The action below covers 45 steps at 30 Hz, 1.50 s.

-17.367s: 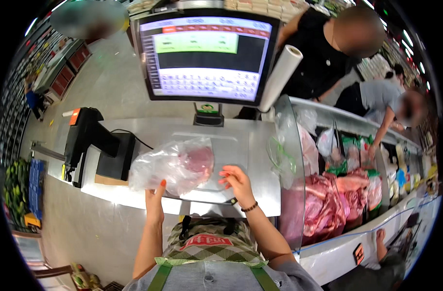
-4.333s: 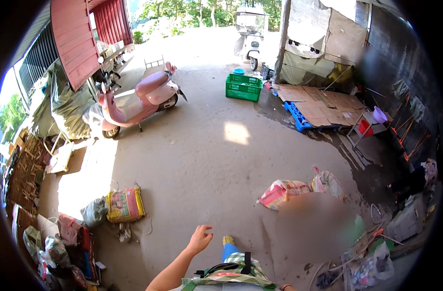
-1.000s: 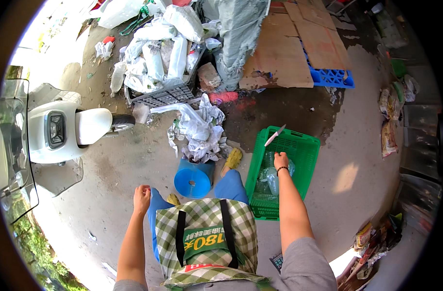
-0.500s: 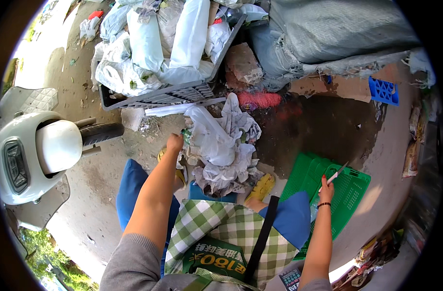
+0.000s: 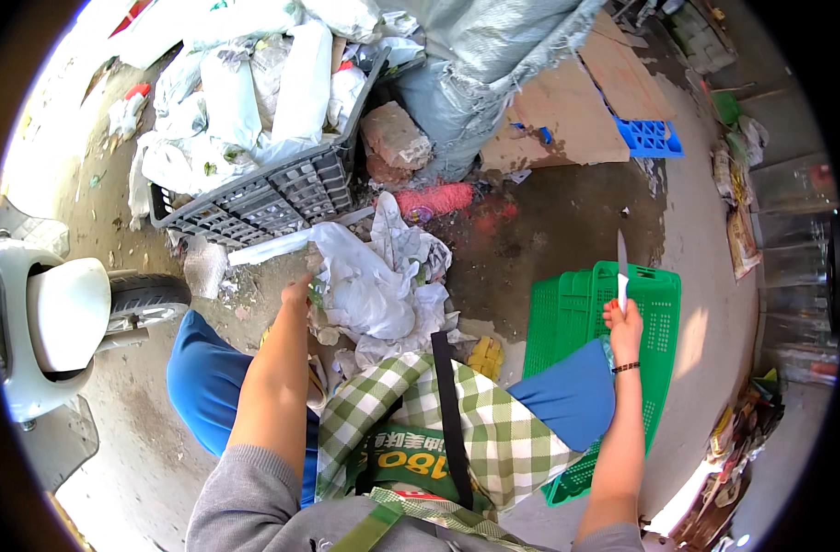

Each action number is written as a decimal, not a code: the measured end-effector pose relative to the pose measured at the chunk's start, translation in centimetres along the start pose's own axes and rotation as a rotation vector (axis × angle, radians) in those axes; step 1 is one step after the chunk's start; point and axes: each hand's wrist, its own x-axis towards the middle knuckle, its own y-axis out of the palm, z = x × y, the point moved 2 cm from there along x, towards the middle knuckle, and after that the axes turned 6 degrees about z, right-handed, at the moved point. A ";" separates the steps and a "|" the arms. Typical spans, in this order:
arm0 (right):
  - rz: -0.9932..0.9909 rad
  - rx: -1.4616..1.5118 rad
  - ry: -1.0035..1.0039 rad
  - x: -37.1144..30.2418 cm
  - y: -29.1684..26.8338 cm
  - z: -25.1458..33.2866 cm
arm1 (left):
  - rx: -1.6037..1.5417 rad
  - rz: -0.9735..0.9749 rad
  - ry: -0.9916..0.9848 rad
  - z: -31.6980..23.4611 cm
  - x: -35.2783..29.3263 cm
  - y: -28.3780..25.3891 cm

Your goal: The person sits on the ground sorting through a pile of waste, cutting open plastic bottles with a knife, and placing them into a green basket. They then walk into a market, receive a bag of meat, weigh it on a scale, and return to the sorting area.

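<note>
My right hand (image 5: 625, 327) is closed round the white handle of a knife (image 5: 622, 267). Its blade points up and away, above the green plastic crate (image 5: 659, 386) beside my right knee. At the left edge of a heap of crumpled white plastic bags and paper (image 5: 369, 290) is my left hand (image 5: 295, 294). Its fingers look drawn together next to a bit of green; what they hold, if anything, I cannot make out. A green-and-white checked apron (image 5: 503, 428) covers my lap, between my blue-clad knees.
A black crate (image 5: 282, 198) piled with white-wrapped bundles (image 5: 231, 92) stands at the far left. Behind the heap are bricks (image 5: 394, 138), a grey sack (image 5: 466, 83) and a pink-red net roll (image 5: 434, 199). Flattened cardboard (image 5: 567, 115) lies far right; a scooter (image 5: 65, 308) stands left.
The view has shifted right. The knife, tilted to the right before, now points more straight away from me. My left hand stays at the heap's left edge.
</note>
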 end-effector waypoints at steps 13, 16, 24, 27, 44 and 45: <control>0.439 0.565 -0.073 -15.7 17.0 25.2 | 0.688 0.181 0.986 1.2 -29.1 3.9; 0.198 0.276 -0.080 -15.3 28.3 13.2 | 0.729 0.176 0.988 2.0 -32.1 4.0; 0.455 0.262 0.071 -19.1 34.1 5.2 | 0.290 0.364 0.727 2.9 -29.3 3.2; 0.568 0.630 0.168 -19.0 35.1 4.0 | 0.179 0.389 0.628 1.9 -29.0 2.7; 0.476 -0.028 0.466 -17.5 38.4 -7.3 | 0.154 0.604 0.857 -8.5 -41.5 -2.1; 0.462 -0.037 0.500 -17.2 37.9 -6.9 | 0.128 0.575 0.837 -9.2 -41.7 -3.0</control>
